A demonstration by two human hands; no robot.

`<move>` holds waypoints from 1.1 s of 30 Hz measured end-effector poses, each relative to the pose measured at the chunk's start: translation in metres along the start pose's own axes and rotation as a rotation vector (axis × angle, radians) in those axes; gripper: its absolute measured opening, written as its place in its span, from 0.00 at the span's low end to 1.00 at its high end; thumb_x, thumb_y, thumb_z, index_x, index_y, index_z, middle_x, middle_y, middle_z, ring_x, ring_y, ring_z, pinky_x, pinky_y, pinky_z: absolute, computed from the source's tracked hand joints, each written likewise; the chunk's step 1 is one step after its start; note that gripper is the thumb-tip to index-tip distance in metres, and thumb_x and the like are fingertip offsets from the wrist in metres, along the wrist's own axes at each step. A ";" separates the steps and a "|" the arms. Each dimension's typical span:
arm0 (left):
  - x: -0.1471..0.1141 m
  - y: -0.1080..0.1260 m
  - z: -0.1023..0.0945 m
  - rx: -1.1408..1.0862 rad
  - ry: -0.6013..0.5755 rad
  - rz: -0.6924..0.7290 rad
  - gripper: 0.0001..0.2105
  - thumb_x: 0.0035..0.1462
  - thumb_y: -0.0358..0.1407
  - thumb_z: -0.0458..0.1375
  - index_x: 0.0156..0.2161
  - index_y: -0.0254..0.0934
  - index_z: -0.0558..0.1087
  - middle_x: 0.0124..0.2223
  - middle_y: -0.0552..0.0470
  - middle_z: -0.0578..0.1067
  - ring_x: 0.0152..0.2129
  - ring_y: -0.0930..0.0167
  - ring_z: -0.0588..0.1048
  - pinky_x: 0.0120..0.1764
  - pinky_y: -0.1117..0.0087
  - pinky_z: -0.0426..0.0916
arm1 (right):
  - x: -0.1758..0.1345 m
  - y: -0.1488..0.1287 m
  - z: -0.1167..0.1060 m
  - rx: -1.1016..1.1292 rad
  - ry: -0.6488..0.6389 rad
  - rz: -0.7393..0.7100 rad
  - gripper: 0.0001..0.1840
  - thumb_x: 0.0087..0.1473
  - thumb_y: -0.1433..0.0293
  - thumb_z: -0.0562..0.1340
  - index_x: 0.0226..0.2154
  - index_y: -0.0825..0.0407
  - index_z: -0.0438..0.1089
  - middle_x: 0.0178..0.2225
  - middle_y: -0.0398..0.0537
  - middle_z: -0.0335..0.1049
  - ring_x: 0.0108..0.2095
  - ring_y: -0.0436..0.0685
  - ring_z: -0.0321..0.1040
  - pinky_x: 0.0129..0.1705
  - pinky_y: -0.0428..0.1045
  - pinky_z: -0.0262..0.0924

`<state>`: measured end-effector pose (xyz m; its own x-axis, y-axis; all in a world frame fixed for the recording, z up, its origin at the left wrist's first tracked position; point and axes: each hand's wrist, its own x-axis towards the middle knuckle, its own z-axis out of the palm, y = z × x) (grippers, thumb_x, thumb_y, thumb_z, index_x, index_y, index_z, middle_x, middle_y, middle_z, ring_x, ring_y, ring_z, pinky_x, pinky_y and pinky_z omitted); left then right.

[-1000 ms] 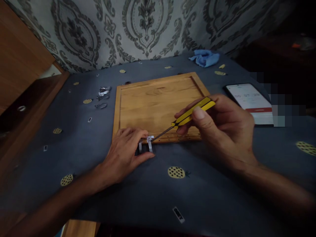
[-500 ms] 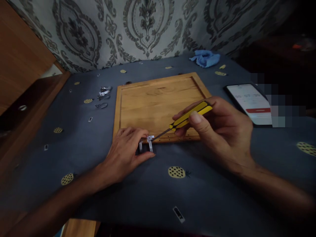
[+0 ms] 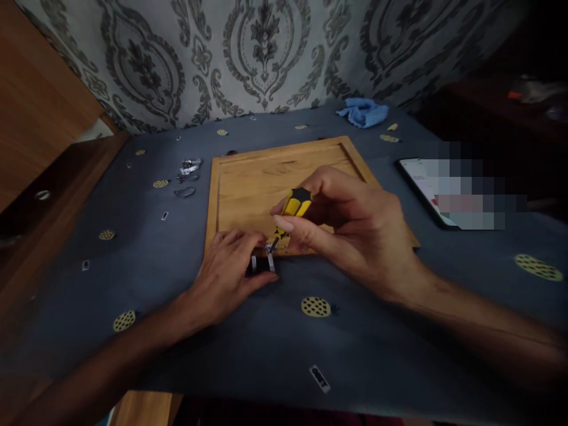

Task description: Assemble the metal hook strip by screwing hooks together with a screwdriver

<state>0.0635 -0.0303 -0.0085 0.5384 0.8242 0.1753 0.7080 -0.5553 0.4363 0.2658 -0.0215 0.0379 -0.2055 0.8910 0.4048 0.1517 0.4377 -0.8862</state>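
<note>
We look down on a bench covered in smooth dark-blue cloth, printed with yellow pineapples and small white-edged labels. On it lies a flat, four-sided wooden panel, honey-brown with visible grain and a raised border framing its inner face. Behind hangs a pale curtain-like fabric with dark scrolling ornament. A crumpled blue cloth sits beyond the panel, and a phone, partly pixelated, lies to the right. Small, shiny, curved metal pieces are scattered left of the panel.

Compared with half a second ago, our right hand has come further left, close to our left hand. The screwdriver, which slanted low to the right, now stands steeper. Our left hand has kept its place.

The screwdriver has a ridged yellow-and-black handle and a thin dark shaft; our right grip is closed around the handle. Its tip is at two slim silvery metal clips on the panel's near edge. Our left grip holds these narrowly, fingers above on the wood, thumb below.
</note>
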 end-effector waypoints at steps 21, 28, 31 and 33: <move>0.000 0.000 0.000 0.010 0.032 -0.009 0.15 0.55 0.38 0.70 0.44 0.42 0.71 0.40 0.52 0.79 0.40 0.59 0.76 0.42 0.57 0.69 | 0.025 -0.007 -0.004 0.240 -0.286 0.100 0.13 0.53 0.66 0.71 0.27 0.46 0.66 0.25 0.38 0.68 0.25 0.52 0.69 0.23 0.48 0.69; -0.001 0.000 -0.002 -0.002 0.015 -0.017 0.14 0.57 0.39 0.69 0.45 0.43 0.70 0.41 0.52 0.79 0.39 0.60 0.75 0.43 0.56 0.68 | 0.028 -0.011 -0.009 0.259 -0.315 0.047 0.06 0.58 0.74 0.65 0.38 0.48 0.71 0.24 0.35 0.70 0.23 0.49 0.71 0.25 0.44 0.67; -0.001 0.000 -0.002 -0.001 0.014 -0.019 0.14 0.58 0.40 0.68 0.45 0.43 0.70 0.41 0.52 0.79 0.40 0.59 0.75 0.44 0.55 0.67 | 0.027 -0.012 -0.008 0.332 -0.324 0.062 0.05 0.57 0.75 0.65 0.32 0.49 0.71 0.24 0.35 0.70 0.21 0.47 0.70 0.22 0.43 0.65; -0.001 0.000 -0.002 -0.002 0.016 -0.026 0.14 0.58 0.41 0.68 0.45 0.43 0.70 0.40 0.52 0.79 0.40 0.59 0.75 0.44 0.55 0.67 | 0.026 -0.012 -0.007 0.345 -0.311 0.079 0.07 0.56 0.75 0.66 0.29 0.49 0.69 0.22 0.33 0.67 0.19 0.45 0.66 0.20 0.41 0.61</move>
<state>0.0621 -0.0314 -0.0066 0.5124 0.8402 0.1776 0.7211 -0.5332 0.4424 0.2651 -0.0029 0.0606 -0.4938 0.8187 0.2930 -0.1412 0.2570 -0.9561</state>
